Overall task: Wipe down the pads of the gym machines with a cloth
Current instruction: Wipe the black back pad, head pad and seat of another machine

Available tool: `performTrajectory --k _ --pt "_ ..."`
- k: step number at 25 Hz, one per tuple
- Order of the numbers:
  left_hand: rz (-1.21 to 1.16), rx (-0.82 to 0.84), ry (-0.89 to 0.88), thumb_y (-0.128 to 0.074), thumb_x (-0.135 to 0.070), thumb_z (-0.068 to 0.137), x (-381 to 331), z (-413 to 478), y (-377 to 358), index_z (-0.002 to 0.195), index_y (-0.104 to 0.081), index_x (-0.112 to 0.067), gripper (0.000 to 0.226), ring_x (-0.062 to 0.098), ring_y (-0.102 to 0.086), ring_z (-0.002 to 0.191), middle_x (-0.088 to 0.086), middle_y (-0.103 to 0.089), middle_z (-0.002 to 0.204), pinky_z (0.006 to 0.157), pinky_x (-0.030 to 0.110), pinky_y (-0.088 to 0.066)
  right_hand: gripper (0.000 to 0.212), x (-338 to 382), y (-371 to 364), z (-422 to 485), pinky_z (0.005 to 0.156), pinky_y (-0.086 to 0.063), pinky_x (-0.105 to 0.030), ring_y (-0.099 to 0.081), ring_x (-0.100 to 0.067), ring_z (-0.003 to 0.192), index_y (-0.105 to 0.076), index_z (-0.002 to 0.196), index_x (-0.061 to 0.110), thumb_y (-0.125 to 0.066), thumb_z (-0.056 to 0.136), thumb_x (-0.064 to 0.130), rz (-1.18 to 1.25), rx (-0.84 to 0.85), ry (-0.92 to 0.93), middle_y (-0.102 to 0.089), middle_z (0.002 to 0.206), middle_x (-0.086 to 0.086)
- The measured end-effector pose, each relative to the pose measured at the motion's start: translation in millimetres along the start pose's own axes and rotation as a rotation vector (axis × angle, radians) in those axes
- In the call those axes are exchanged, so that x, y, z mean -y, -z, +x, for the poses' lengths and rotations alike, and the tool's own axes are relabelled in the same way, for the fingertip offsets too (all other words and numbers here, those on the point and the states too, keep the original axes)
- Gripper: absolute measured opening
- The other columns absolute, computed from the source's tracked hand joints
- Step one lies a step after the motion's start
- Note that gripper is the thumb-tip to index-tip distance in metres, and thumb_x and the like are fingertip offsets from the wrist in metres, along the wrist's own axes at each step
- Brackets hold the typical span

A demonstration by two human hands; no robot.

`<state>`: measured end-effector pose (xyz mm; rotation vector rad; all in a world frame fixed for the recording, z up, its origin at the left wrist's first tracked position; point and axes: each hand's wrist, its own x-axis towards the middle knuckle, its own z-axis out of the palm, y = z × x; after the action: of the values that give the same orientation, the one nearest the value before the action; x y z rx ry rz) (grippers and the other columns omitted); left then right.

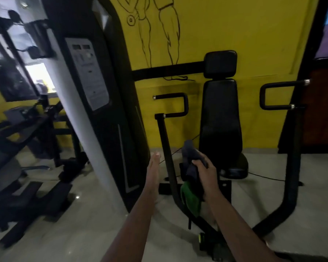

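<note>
Cloth [192, 163] bunched in right hand [204, 176], fingers clamped round it, one end up and ready to wipe.
Left hand [154, 172] flat, empty, likely for balance. Back pad [220, 118] just ahead, head pad [220, 64] above; neither touched.

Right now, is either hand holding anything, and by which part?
The right hand has its grip closed around the bunched middle of a dark blue-grey cloth, whose ends hang loose. The left hand is open, flat and empty.
</note>
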<state>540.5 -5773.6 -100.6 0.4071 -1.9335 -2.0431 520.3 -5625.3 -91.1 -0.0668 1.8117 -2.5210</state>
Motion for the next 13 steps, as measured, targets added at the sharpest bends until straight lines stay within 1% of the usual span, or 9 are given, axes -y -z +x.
performTrajectory --k 2,3,5,6,8,10,11,13 --pt "0.003 0.05 0.021 -0.032 -0.046 0.097 9.9 58.0 -3.2 0.146 -0.029 -0.023 0.054 0.016 -0.026 0.141 -0.002 -0.03 0.153 0.111 0.03 -0.018 0.031 -13.7 -13.0 48.4 0.07 -0.047 -0.014 -0.056 -0.019 0.106 -0.055 0.123 0.01 -0.047 0.094 0.002 -0.025 -0.032 0.032 -0.057 0.123 -0.008" --pt "0.002 0.067 0.038 -0.033 -0.047 0.097 11.9 86.4 -6.2 0.145 -0.03 -0.023 0.054 0.016 -0.026 0.141 -0.003 -0.031 0.152 0.109 0.029 -0.019 0.031 -19.5 -19.4 73.1 0.072 -0.046 -0.018 -0.057 -0.015 0.098 -0.056 0.121 0.013 -0.047 0.094 0.003 -0.035 -0.06 0.035 -0.058 0.12 -0.007" --pt "-0.005 0.102 0.065 -0.034 -0.049 0.096 11.1 148.9 -16.3 0.145 -0.032 -0.025 0.054 0.017 -0.026 0.141 -0.003 -0.031 0.153 0.11 0.03 -0.02 0.032 -26.3 -31.9 131.0 0.069 -0.046 -0.018 -0.056 -0.006 0.085 -0.056 0.124 0.015 -0.047 0.095 0.005 -0.056 -0.152 0.043 -0.059 0.115 -0.007" --pt "0.002 0.13 0.056 -0.033 -0.049 0.096 8.4 177.3 -22.9 0.145 -0.031 -0.026 0.055 0.017 -0.024 0.142 -0.003 -0.029 0.153 0.11 0.031 -0.019 0.033 -27.2 -36.3 158.2 0.067 -0.046 -0.017 -0.056 -0.006 0.084 -0.055 0.126 0.013 -0.047 0.095 0.006 -0.064 -0.181 0.057 -0.059 0.115 -0.007" --pt "0.013 0.168 0.049 -0.032 -0.045 0.098 -4.6 232.6 -38.8 0.147 -0.027 -0.025 0.054 0.017 -0.022 0.143 -0.003 -0.026 0.154 0.11 0.032 -0.019 0.035 -25.8 -44.5 211.0 0.071 -0.048 -0.018 -0.057 -0.014 0.092 -0.053 0.129 0.009 -0.046 0.095 0.006 -0.057 -0.203 0.084 -0.059 0.12 -0.01" --pt "-0.008 0.2 0.045 -0.033 -0.043 0.098 -15.3 283.8 -57.6 0.147 -0.027 -0.023 0.053 0.018 -0.024 0.142 -0.002 -0.027 0.154 0.112 0.034 -0.02 0.034 -20.3 -49.8 257.7 0.08 -0.048 -0.028 -0.058 -0.021 0.098 -0.053 0.129 0.008 -0.046 0.096 0.006 -0.044 -0.24 0.111 -0.06 0.12 -0.011" --pt "-0.008 0.223 0.033 -0.033 -0.042 0.099 -19.7 307.2 -68.6 0.146 -0.027 -0.023 0.052 0.018 -0.025 0.142 -0.001 -0.028 0.154 0.112 0.034 -0.02 0.033 -15.7 -50.7 280.1 0.082 -0.047 -0.031 -0.058 -0.021 0.098 -0.054 0.128 0.009 -0.046 0.096 0.006 -0.036 -0.26 0.132 -0.06 0.117 -0.01" --pt "-0.002 0.29 0.024 -0.032 -0.041 0.099 -26.6 354.1 -94.9 0.145 -0.03 -0.022 0.05 0.018 -0.025 0.142 0.0 -0.03 0.153 0.108 0.032 -0.021 0.033 -9.9 -46.7 326.7 0.083 -0.046 -0.031 -0.057 -0.019 0.099 -0.055 0.127 0.011 -0.046 0.096 0.007 -0.034 -0.317 0.178 -0.06 0.117 -0.008"
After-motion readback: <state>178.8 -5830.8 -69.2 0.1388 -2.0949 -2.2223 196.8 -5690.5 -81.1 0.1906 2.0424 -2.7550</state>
